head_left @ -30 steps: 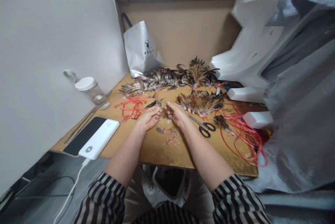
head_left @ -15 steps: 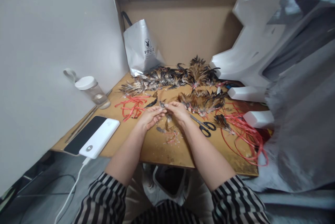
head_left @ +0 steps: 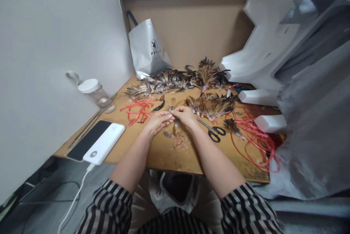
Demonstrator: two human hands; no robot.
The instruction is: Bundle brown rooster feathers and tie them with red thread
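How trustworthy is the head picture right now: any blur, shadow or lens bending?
Head view: small feathers at the fingertips look soft, fine detail lost; head view: diffuse light, the cardboard panel shadowed toward its right side; head view: apparent wide-lens stretch, the bottle at left leaning.

A rabbit emblem [head_left: 154, 45] and "PPGZ" [head_left: 155, 52] mark one bag [head_left: 142, 53].

the single head-worn view looks forward and down, from close above the yellowish tabletop [head_left: 169, 161].
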